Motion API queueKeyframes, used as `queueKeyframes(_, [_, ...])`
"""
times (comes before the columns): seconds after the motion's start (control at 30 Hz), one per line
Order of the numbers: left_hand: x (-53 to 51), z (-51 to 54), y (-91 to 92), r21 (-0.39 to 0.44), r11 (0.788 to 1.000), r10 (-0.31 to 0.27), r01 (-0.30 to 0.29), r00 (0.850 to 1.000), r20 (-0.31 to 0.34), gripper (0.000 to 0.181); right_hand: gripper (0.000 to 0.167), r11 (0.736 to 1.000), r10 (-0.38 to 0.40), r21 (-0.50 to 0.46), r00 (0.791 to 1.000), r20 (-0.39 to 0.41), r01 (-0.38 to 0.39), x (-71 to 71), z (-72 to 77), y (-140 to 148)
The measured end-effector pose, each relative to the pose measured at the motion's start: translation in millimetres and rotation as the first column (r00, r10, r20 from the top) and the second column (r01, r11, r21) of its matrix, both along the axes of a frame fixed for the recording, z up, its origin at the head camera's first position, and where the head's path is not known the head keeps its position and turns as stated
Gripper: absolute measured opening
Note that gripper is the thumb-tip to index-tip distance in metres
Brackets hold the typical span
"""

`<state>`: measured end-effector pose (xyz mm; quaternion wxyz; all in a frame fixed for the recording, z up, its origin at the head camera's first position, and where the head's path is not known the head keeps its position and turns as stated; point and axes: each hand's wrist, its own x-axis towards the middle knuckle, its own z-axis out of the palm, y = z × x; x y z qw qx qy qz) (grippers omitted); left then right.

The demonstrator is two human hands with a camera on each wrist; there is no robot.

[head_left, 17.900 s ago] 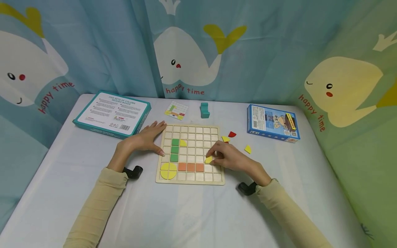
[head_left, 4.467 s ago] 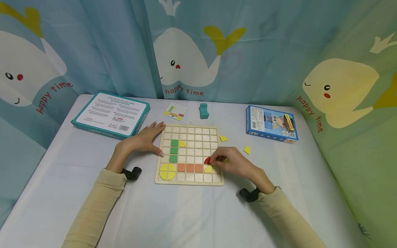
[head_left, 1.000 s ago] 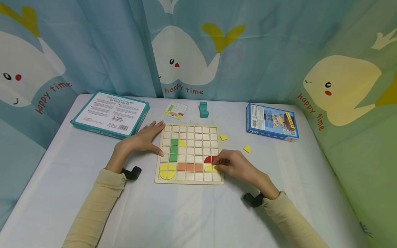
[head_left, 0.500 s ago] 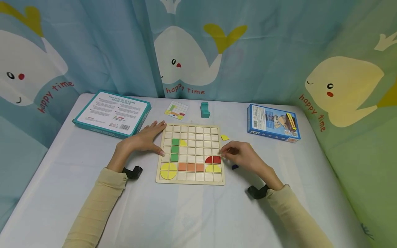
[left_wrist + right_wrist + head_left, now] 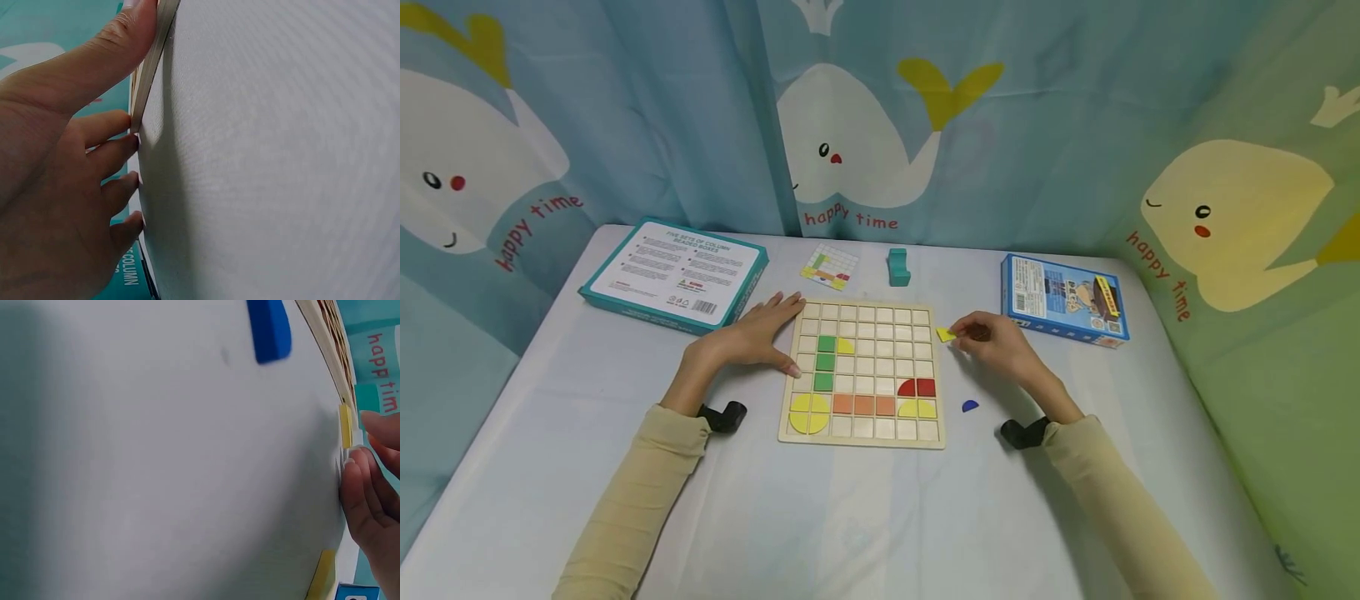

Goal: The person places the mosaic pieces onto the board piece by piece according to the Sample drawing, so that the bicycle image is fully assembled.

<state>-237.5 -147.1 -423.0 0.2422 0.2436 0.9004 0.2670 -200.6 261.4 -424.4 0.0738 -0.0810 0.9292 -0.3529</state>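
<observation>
My left hand (image 5: 747, 336) rests at the left edge of the wooden grid board (image 5: 865, 437), fingers spread. In the left wrist view its thumb (image 5: 134, 37) presses on the board's edge. My right hand (image 5: 996, 343) is beyond the board's right side, thumb and finger pinching a yellow quarter-circle piece (image 5: 945, 334) on the table. On the board lie green squares (image 5: 825, 362), orange squares (image 5: 864, 406), a yellow circle of quarter pieces (image 5: 809, 414), and red pieces (image 5: 926, 387) above yellow quarters (image 5: 927, 408). A single yellow quarter (image 5: 845, 346) sits beside the top green square.
A blue half-circle piece (image 5: 970, 406) lies right of the board. Another yellow piece (image 5: 322, 575) shows in the right wrist view. Behind stand a pattern card (image 5: 830, 267), a teal block (image 5: 898, 267), a teal-edged box (image 5: 673, 275) and a blue box (image 5: 1063, 298).
Red pieces and yellow quarters were set in the board's right columns. My right hand has since moved away from the board to the yellow piece, uncovering the blue half-circle. The left hand stayed put.
</observation>
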Motion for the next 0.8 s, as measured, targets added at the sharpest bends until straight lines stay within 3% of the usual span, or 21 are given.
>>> queueKeyframes(0.3, [-0.7, -0.9, -0.2, 0.0, 1.0, -0.001, 0.001, 1.0, -0.002, 0.116, 0.024, 0.999, 0.002, 0.033, 0.999, 0.039, -0.003, -14.6, -2.2, -1])
queueKeyframes(0.8, [0.9, 1.1, -0.3, 0.0, 1.0, 0.0, 0.0, 1.0, -0.004, 0.115, 0.021, 0.996, 0.024, 0.083, 0.999, 0.035, -0.027, -19.5, -4.0, -7])
